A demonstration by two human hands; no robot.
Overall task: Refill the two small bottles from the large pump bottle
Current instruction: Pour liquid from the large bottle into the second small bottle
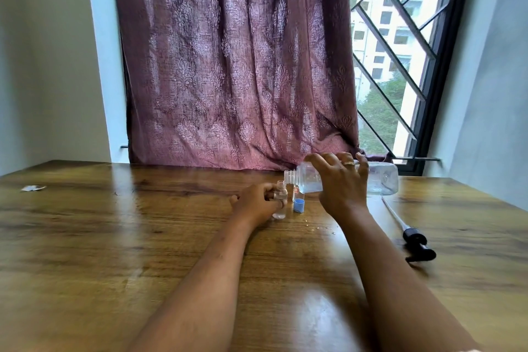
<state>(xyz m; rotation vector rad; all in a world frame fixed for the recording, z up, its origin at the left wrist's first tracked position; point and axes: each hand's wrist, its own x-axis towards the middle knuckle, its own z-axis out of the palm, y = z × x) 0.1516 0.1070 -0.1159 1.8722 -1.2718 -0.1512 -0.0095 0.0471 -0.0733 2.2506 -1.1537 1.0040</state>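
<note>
Two hands share the pour: left of the blue cap (pixel 299 204), our left hand (pixel 255 204) clasps a small bottle (pixel 279 203) upright to steady it; above, our right hand (pixel 340 180) wraps the large bottle (pixel 347 178), tipped neck-down toward it; the pump (pixel 411 233) lies right.

A room in a home was indicated by a patterned maroon curtain (pixel 234 66) drawn across a grilled window (pixel 400 51), plain walls, a wooden table (pixel 114 237), and apartment blocks seen outside.
</note>
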